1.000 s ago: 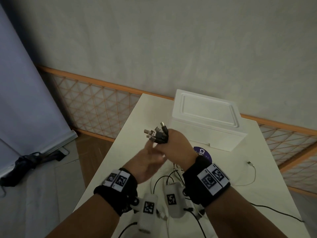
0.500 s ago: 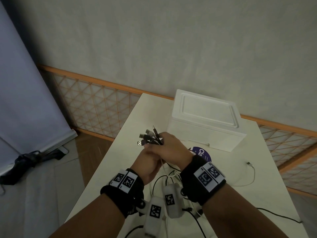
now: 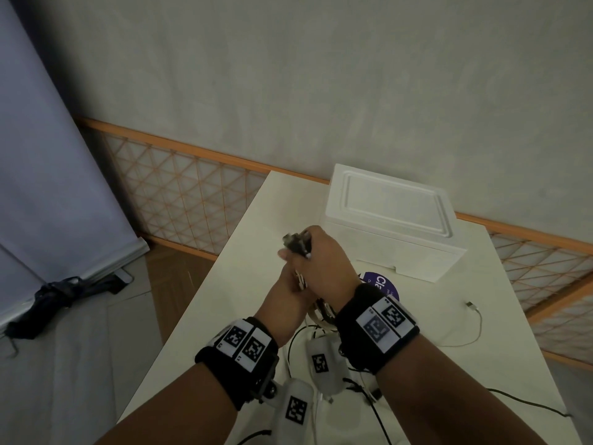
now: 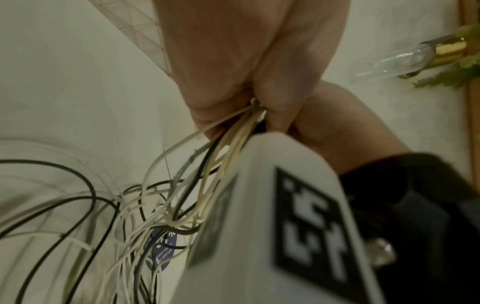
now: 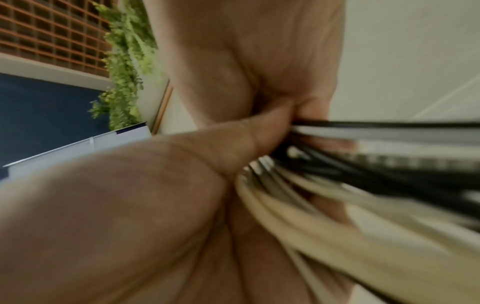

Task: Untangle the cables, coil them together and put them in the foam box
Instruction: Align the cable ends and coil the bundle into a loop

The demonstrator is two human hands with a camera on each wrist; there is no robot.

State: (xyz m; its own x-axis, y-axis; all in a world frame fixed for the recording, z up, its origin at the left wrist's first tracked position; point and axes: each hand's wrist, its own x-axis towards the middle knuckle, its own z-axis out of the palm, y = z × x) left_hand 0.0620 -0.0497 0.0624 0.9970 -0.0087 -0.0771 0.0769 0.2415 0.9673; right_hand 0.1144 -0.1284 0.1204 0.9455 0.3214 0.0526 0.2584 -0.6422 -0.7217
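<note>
A bundle of black and white cables [image 3: 296, 244] is held up over the white table [image 3: 237, 293], its plug ends poking out to the upper left. My right hand [image 3: 324, 261] grips the bundle just below the plugs. Directly under it, my left hand [image 3: 287, 289] is curled round the same cables [image 4: 182, 185], which trail down in loose loops to the table. The right wrist view shows the right hand [image 5: 259, 72] closed on blurred black and cream strands [image 5: 363, 174]. The white foam box [image 3: 391, 220] stands behind the hands with its lid on.
A purple round sticker [image 3: 383, 282] lies in front of the box. One loose white cable [image 3: 475, 319] lies at the right of the table, and a black cable [image 3: 529, 404] runs off the near right edge. A lattice fence lines the wall behind.
The left hand went from loosely spread under the bundle to closed round the cables right beneath the right hand. The plug ends have drawn closer into the right fist.
</note>
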